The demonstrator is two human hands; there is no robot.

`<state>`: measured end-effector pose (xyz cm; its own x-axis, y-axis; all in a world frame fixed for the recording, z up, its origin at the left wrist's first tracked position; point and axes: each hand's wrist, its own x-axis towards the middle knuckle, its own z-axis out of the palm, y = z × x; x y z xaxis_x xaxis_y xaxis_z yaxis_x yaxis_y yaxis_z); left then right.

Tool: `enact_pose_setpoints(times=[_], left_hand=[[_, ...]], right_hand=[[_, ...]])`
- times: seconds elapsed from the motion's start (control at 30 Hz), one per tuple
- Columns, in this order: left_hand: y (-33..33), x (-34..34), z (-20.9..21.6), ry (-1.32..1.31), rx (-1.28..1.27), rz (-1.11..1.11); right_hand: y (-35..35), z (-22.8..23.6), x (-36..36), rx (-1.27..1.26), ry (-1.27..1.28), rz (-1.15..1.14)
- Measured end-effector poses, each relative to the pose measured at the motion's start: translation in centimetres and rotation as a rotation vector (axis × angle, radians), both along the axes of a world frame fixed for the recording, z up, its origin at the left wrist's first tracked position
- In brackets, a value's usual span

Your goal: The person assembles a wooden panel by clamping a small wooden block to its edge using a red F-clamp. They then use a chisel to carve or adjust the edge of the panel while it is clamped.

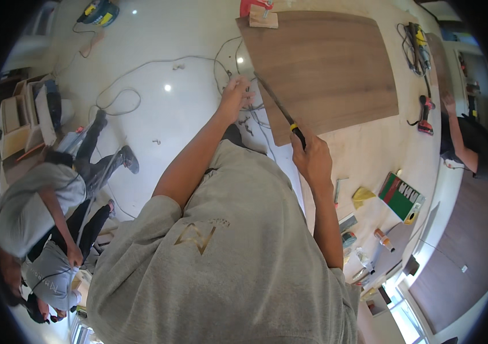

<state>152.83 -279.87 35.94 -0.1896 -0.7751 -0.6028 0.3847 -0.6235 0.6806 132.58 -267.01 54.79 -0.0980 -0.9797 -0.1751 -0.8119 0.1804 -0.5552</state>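
Observation:
My right hand (313, 158) is closed around the dark handle of a long file (278, 103), which has a yellow band where the handle meets the blade. The blade slants up and left along the left edge of a brown wood panel (324, 69). Close to the file's far end is my left hand (236, 98), its fingers partly bent and apart, with nothing seen in it. The panel lies on a pale workbench (364, 143). At its far left corner a red clamp (254, 7) presses on a small wood block (263, 18).
A corded power tool (419, 49), a red cordless drill (426, 114), a green box (400, 195) and a bottle (384, 239) are on the bench's right side. Cables (158, 61) run over the white floor. Two people (43, 195) work at left; another person (467, 140) is at right.

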Motion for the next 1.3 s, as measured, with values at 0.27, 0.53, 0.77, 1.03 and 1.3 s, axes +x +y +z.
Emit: enact_pose_setpoints(times=[0.27,0.53,0.77,1.03,1.3], left_hand=[[-4.9,-0.3,-3.5,0.066,0.117,-0.089],[-6.1,-0.6,-5.0,0.175,0.209,-0.222],[-5.5,-0.9,-4.9,0.19,0.269,-0.209],[-6.5,-1.1,-4.3,0.215,0.323,-0.035],[-6.4,-1.9,-3.7,0.148,0.353,0.066]], right_hand=[[-8.5,1.7,4.4,0.222,0.206,0.09],[-13.6,4.8,6.9,0.443,0.359,0.118],[-16.3,6.0,8.1,0.518,0.381,0.238],[-18.0,5.9,8.3,0.55,0.405,0.354],[-19.1,5.2,8.3,0.583,0.414,0.391]])
